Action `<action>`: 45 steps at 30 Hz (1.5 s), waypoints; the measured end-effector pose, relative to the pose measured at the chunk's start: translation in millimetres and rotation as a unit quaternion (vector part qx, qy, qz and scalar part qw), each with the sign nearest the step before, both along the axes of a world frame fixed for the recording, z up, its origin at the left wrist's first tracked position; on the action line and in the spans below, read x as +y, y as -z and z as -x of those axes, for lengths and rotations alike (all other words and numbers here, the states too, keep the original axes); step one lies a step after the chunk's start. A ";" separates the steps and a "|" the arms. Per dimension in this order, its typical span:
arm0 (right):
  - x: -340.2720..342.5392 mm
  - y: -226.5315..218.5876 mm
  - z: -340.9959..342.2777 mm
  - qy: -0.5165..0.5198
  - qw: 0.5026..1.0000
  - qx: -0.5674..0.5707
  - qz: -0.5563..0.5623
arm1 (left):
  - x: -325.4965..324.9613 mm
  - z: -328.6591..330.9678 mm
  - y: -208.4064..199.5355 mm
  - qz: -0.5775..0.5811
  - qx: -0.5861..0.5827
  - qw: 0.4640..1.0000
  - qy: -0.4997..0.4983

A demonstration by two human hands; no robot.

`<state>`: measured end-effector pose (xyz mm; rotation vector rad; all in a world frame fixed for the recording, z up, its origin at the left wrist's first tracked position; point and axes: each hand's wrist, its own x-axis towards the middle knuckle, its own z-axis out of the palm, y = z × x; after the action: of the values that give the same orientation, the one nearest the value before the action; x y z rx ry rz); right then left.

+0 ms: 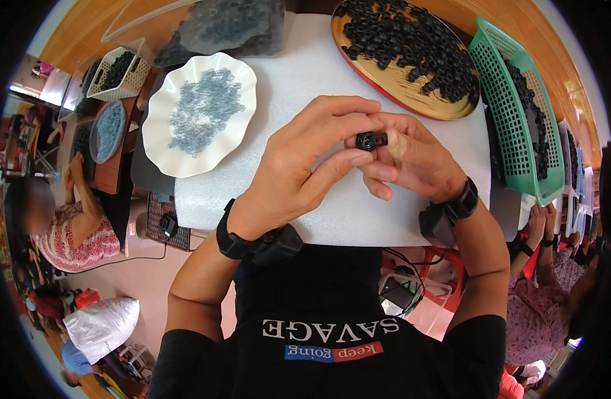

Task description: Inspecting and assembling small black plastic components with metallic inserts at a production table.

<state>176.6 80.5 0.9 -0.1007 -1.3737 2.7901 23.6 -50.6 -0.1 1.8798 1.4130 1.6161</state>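
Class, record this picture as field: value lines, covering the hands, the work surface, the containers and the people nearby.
Left hand: thumb and fingers at a small black part
Right hand: thumb and fingers at the same part
Surface: white covering
Left: white scalloped plate of translucent bluish pieces
Upper left: clear bin, dark contents
Upper right: gold tray, many small black pieces
Right: green perforated basket, dark pieces
People: patterned shirts at left and right
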 end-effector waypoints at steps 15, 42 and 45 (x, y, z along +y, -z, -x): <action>-6.4 -6.2 6.9 0.147 0.973 -0.085 -0.155 | -2.9 0.0 5.4 -0.001 0.049 0.995 -0.086; -13.2 4.9 6.1 0.233 0.887 -0.024 -0.397 | -1.4 -0.3 14.3 0.074 0.008 0.992 -0.105; -13.1 4.7 7.6 0.261 0.885 -0.020 -0.385 | -1.3 0.2 15.5 0.085 -0.019 0.990 -0.111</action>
<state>169.0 67.4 -3.8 -0.4259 -1.9807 1.6837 23.4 -51.9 -15.7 1.6371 1.7350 1.5600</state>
